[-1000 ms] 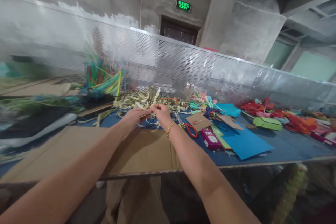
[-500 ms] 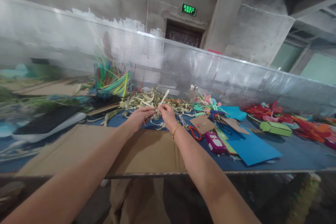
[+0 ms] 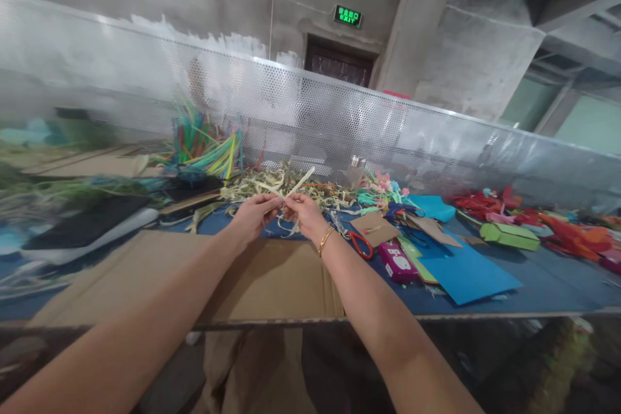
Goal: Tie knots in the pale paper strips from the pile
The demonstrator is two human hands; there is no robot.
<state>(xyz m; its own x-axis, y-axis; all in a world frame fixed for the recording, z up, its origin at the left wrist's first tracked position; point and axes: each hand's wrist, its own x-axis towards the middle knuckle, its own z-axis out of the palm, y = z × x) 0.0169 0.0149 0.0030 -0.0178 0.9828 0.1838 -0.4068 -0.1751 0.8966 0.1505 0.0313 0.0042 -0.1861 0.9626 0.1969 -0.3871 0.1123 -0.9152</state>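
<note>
My left hand (image 3: 257, 215) and my right hand (image 3: 305, 213) meet above the back edge of a brown cardboard sheet (image 3: 281, 278). Both are closed, fingertips pinching a pale, flat strip (image 3: 301, 181) whose ends stick out upward in a V above the fingers. Whether it is one strip or two crossed ones I cannot tell. Just behind the hands lies a heap of similar pale green and cream strips (image 3: 272, 180). Red-handled scissors (image 3: 359, 244) rest to the right of my right hand, beside a piece of brown card (image 3: 376, 229).
Right of the cardboard lie a purple box (image 3: 396, 262), blue sheets (image 3: 466, 272), a green folded paper box (image 3: 509, 236) and red pieces (image 3: 485, 204). Coloured stems (image 3: 204, 149) stand at back left, near a black pad (image 3: 92, 223). A perforated metal panel (image 3: 339, 116) runs behind the table.
My hands have drawn together at the fingertips. The right hand has shifted slightly left, and the strip's ends now spread in a clearer V.
</note>
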